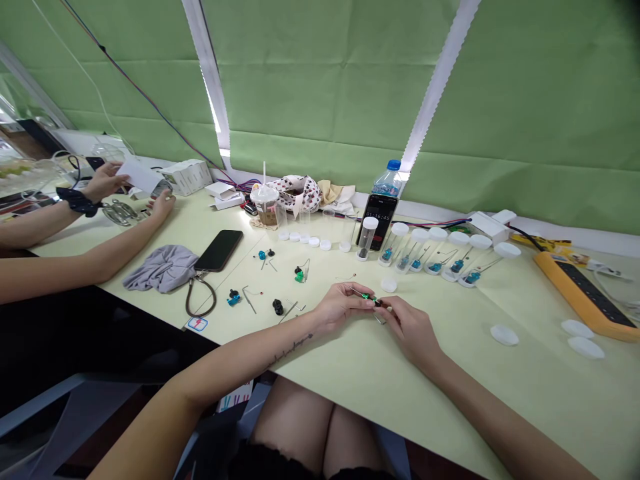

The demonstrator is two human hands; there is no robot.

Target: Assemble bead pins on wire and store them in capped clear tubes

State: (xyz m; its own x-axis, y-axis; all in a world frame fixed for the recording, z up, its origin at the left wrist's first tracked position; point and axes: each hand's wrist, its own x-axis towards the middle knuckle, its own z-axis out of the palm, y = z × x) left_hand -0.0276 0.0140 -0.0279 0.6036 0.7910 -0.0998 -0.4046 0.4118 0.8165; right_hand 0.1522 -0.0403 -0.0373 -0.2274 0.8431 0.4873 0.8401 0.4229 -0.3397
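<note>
My left hand (344, 305) pinches a small green-and-black part (368, 297) above the table. My right hand (411, 328) has its fingertips closed on the black end of that same part. Thin metal pins stick out around the fingers; exactly how they join the part is hidden. Left of my hands lie a green-and-black part (299, 275), a blue-and-black one (233, 297) and a black one (278, 307), with loose bent metal keys (249, 300) beside them. A white cap (389, 285) lies just beyond my hands.
Clear capped tubes (434, 261) holding blue parts stand in a row behind my right hand. A phone (381, 217) leans on a bottle (389, 180). An orange power strip (583, 293) and loose clear discs (504, 335) lie right. Another person's hands (107, 181) hold white paper at left.
</note>
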